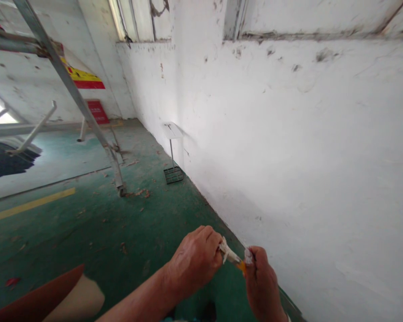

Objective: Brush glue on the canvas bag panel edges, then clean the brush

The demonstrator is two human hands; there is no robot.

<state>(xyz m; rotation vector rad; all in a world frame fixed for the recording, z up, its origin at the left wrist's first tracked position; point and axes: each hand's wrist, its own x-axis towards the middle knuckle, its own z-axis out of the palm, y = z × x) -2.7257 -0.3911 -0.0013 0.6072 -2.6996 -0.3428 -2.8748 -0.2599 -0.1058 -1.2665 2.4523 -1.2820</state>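
Low in the head view, my left hand (198,259) is closed, its fingers wrapped round one end of a pale, ragged-edged piece (230,254). The piece slants down to the right across the gap between my hands. At its other end a small orange part (242,267) shows against the fingers of my right hand (262,281). That hand is closed on the orange part, the thumb on top with white stuff on its tip. My fingers hide most of both parts, and I cannot tell exactly what they are.
A white wall (289,156) runs along the right. A small sign stand (173,154) is beside it on the green floor (127,232). A metal frame (74,94) stands at left. A curled brown sheet (47,290) lies in the lower left, and scraps litter the floor.
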